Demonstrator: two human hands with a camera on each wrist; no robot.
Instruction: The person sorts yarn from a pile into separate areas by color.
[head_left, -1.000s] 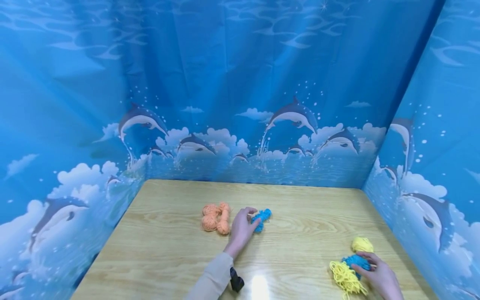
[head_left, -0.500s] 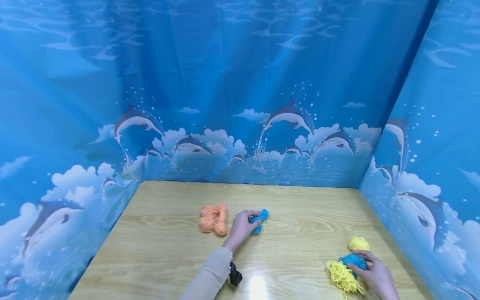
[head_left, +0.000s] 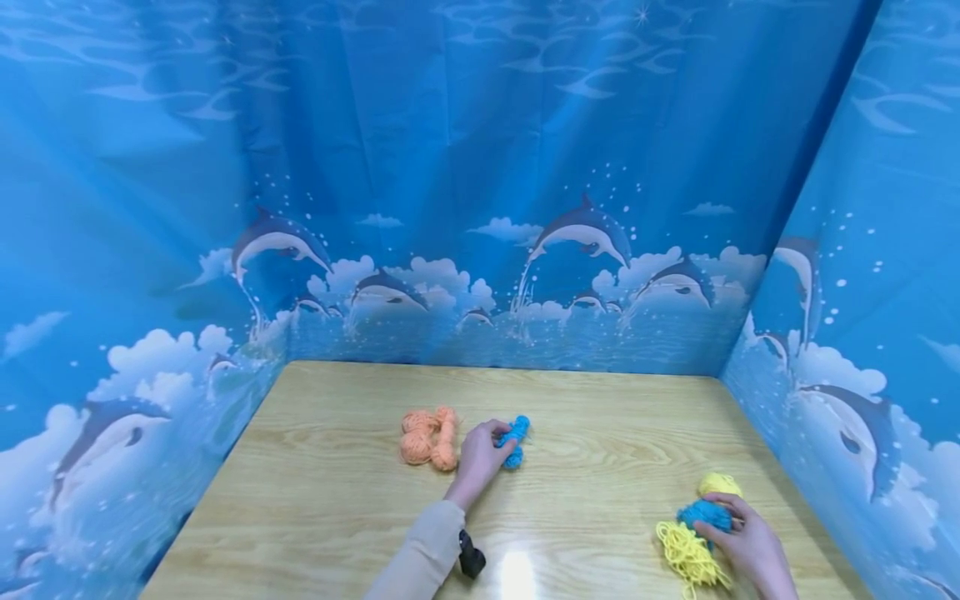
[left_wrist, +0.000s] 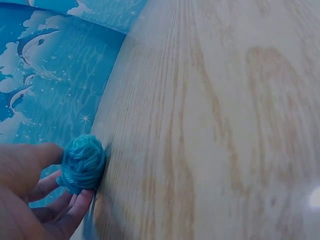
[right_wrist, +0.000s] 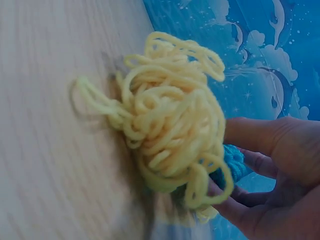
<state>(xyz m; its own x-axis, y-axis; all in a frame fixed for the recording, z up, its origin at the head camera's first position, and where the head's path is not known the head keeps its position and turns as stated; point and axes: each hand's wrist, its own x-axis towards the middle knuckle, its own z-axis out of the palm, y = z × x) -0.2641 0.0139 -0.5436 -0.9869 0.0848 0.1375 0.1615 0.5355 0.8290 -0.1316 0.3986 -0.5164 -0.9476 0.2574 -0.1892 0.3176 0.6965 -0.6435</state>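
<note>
My left hand (head_left: pixel 483 454) reaches to the middle of the wooden table (head_left: pixel 330 500) and grips a small blue yarn bundle (head_left: pixel 515 439); the left wrist view shows its fingers curled round the blue yarn (left_wrist: pixel 82 163). Just left of that hand lies an orange yarn bundle (head_left: pixel 429 437). At the front right my right hand (head_left: pixel 742 542) holds a blue yarn ball (head_left: pixel 703 515) that touches a loose yellow yarn tangle (head_left: pixel 686 554). In the right wrist view the yellow tangle (right_wrist: pixel 170 117) covers most of the blue yarn (right_wrist: pixel 232 162) in my fingers.
A small yellow yarn ball (head_left: pixel 718 484) sits just behind my right hand. Blue dolphin-print curtains (head_left: pixel 480 208) wall the table at the back and on both sides. A black wrist strap (head_left: pixel 471 557) shows at my left sleeve.
My left hand has drawn the small blue yarn bundle a little leftward, closer to the orange yarn. My right hand has stayed on the blue ball by the yellow tangle.
</note>
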